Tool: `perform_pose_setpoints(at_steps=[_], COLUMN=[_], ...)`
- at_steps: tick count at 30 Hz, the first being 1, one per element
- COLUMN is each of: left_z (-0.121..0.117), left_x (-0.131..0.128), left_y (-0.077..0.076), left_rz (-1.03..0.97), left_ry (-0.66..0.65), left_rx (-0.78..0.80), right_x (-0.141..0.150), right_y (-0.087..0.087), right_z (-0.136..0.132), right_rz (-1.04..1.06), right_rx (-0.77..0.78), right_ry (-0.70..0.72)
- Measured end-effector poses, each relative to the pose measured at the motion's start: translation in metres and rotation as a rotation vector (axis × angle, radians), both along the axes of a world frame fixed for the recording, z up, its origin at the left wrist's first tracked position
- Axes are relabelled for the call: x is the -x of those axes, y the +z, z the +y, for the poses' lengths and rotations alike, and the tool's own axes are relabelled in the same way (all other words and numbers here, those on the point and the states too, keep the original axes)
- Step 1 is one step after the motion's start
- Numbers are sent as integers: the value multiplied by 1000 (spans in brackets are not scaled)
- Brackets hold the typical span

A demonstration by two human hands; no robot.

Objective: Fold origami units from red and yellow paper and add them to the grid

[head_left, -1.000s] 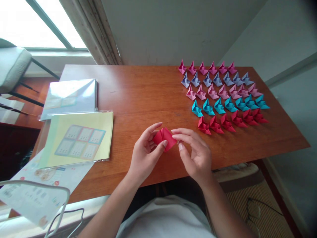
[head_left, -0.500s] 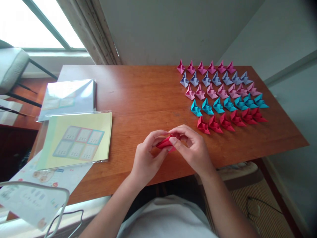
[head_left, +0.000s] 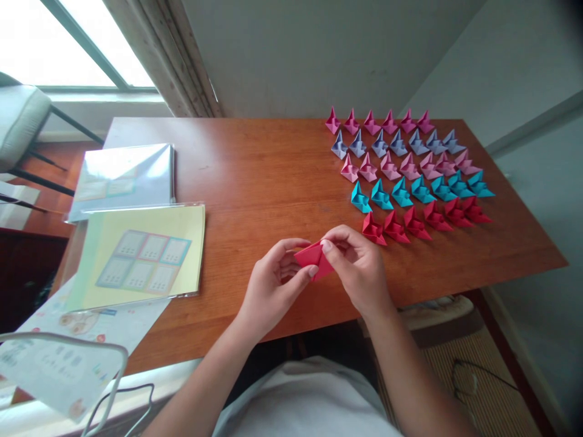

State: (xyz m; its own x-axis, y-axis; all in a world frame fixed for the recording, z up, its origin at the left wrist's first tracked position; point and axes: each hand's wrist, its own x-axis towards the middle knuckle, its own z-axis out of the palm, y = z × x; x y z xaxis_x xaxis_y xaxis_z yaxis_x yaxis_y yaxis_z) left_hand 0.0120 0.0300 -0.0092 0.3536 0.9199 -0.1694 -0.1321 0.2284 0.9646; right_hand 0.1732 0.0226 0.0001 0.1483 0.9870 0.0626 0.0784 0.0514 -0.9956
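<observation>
A folded piece of red origami paper (head_left: 314,260) is held above the table's front part, between both my hands. My left hand (head_left: 277,282) pinches its left side, thumb in front and fingers behind. At its upper right, my right hand (head_left: 357,267) grips it with the thumb on the near face; the fingers behind are partly hidden. Just beyond my right hand is a row of red origami pieces (head_left: 416,224) with pointed tips. Behind them stand rows of blue (head_left: 401,194), light pink (head_left: 390,167), lilac (head_left: 380,144) and dark pink origami pieces (head_left: 351,123).
On the left of the wooden table (head_left: 255,176) lie a yellow pad in a clear sleeve (head_left: 150,258) and a wrapped stack (head_left: 125,176). A printed sheet (head_left: 122,328) overhangs the near left edge, by a white metal frame (head_left: 64,337). A chair (head_left: 22,124) stands beyond.
The red paper has been turned in my hands, so a flat, pointed face shows towards me. My right hand has shifted slightly to the right. The rows have not moved.
</observation>
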Motion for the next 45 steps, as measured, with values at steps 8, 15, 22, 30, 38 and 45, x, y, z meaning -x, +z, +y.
perform_pose_setpoints(at_steps=[8, 15, 22, 30, 38, 45], left_z=[6, 7, 4, -1, -2, 0], left_x=[0, -2, -3, -4, -3, -1], left_y=[4, 9, 1, -4, 1, 2], left_rz=[-92, -61, -18, 209, 252, 177], left_ry=[93, 118, 68, 37, 47, 102], left_rx=[126, 118, 50, -148, -197, -147], right_x=[-1, -3, -4, -10, -8, -17], right_y=[-5, -1, -3, -6, -6, 0], right_z=[0, -4, -5, -5, -3, -1], right_rz=[147, -19, -87, 57, -23, -129], right_rx=[110, 141, 122, 100, 5, 2], right_ry=[20, 74, 34, 122, -8, 72])
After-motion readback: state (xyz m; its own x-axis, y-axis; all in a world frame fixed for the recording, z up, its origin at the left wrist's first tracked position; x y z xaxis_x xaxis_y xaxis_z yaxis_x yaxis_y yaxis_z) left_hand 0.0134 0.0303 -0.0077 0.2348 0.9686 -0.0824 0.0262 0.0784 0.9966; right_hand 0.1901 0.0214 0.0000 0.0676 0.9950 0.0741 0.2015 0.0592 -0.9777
